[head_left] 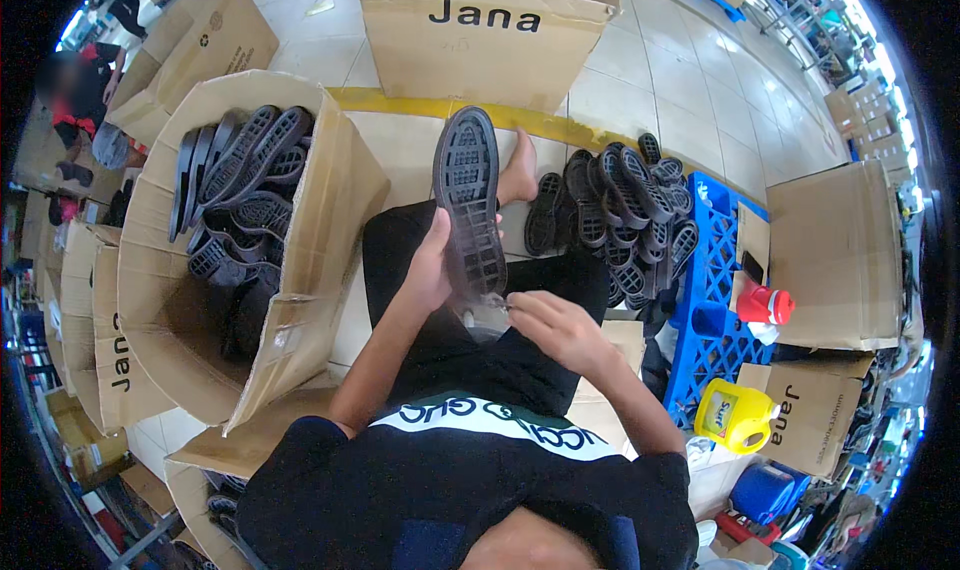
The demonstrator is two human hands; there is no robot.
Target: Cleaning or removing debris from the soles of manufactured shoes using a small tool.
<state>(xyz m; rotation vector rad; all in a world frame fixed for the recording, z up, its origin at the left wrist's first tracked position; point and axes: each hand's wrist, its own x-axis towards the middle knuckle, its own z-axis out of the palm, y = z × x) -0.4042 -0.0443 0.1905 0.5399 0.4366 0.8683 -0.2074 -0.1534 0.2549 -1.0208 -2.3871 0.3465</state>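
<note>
A dark rubber shoe sole (467, 170) is held upright in front of me, its treaded face with a grid pattern toward the camera. My left hand (431, 260) grips its edge near the lower half, fingers wrapped behind it. At the sole's lower end, my right hand (560, 328) is closed in a pinch near the rim. What lies between those fingertips is too small to name; something pale shows there. Right of my leg lies a pile of similar dark soles (625, 205). More soles (255, 165) stand and lie inside the open cardboard box (345, 185) on my left.
Another cardboard box (480, 55) stands ahead, beyond a yellow floor line (400, 103). On the right are a blue plastic pallet (712, 245), a red container (768, 304), a yellow jug (735, 417) and a large carton (835, 255). A person (85, 90) sits at far left.
</note>
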